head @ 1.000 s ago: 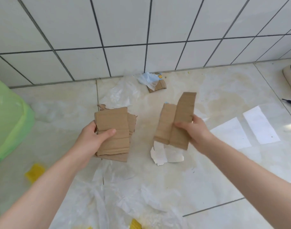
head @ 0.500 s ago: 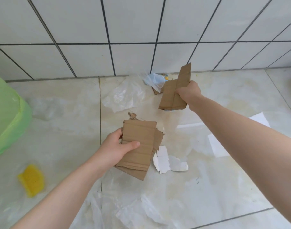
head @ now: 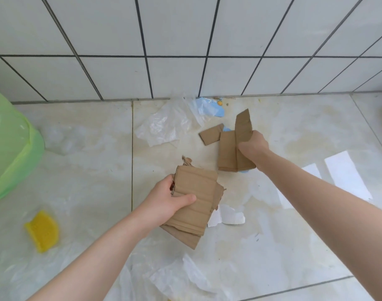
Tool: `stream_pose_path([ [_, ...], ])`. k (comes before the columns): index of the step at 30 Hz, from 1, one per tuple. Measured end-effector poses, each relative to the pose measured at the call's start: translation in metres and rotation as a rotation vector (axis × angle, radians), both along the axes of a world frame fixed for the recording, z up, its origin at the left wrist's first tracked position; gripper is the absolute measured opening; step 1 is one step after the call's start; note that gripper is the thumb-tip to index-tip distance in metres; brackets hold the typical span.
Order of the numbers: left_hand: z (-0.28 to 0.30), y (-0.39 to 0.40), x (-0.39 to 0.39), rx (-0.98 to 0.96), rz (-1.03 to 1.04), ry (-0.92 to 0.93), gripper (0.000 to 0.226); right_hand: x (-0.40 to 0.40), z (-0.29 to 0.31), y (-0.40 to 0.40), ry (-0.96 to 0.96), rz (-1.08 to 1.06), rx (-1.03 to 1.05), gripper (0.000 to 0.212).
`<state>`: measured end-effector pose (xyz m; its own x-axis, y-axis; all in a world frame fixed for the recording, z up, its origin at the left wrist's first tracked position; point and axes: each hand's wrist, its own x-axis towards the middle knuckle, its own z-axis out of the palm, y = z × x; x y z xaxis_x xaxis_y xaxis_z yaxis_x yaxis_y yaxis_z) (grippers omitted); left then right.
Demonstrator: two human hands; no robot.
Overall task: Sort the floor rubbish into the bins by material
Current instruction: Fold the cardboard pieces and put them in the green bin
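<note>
Right hand (head: 251, 147), clamped on brown cardboard strips (head: 231, 153), sits just right of the small brown cardboard scrap (head: 210, 136) (long axis tilted) at frame centre; left hand (head: 167, 203) grips a stack, farther.

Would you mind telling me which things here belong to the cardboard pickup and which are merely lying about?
In hand:
left hand gripping cardboard stack
right hand gripping cardboard pieces
loose cardboard scrap

Lying about:
yellow sponge
clear plastic film
torn white paper
green bin bag

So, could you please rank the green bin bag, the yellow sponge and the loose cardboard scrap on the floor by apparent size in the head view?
1. Green bin bag, though cropped.
2. Yellow sponge.
3. Cardboard scrap, similar and farther away, so unsure.
</note>
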<state>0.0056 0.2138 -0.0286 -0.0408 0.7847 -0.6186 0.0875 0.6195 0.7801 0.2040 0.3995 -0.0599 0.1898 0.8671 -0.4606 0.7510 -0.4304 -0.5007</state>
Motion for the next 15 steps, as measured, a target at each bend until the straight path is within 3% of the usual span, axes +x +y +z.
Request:
stream_pose_path([
  [5, 0.004, -0.012, 0.004, 0.005, -0.101, 0.057, 0.035, 0.024, 0.007, -0.054, 0.028, 0.104, -0.031, 0.033],
  [11, 0.006, -0.029, 0.010, 0.006, -0.198, 0.064, 0.037, 0.030, 0.035, -0.067, 0.183, 0.141, 0.117, 0.031],
  [15, 0.007, -0.033, 0.017, 0.014, -0.328, 0.057, 0.035, 0.019, 0.050, -0.055, 0.064, 0.553, 0.174, 0.057],
])
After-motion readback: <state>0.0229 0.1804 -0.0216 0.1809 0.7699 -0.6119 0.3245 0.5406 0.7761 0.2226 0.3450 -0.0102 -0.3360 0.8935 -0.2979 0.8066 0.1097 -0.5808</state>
